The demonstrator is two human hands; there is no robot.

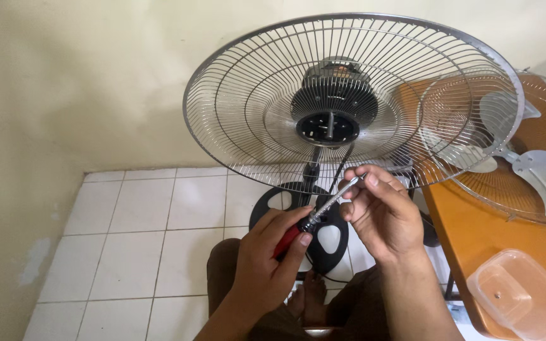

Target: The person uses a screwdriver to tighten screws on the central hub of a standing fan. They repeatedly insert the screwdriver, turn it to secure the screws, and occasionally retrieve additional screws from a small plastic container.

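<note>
Below the wire fan guard (266,107), both hands meet on a screwdriver (320,211) — left hand (273,256) wrapped around its red handle, fingers closed tight; right hand (380,215) pinching the metal shaft near the tip between thumb and fingertips. Behind the guard sits the black motor hub (328,120). Right of the guard, an orange table (475,233) carries fan blades (538,164) and a clear plastic container (522,293) — white floor tiles (146,227) underneath.
</note>
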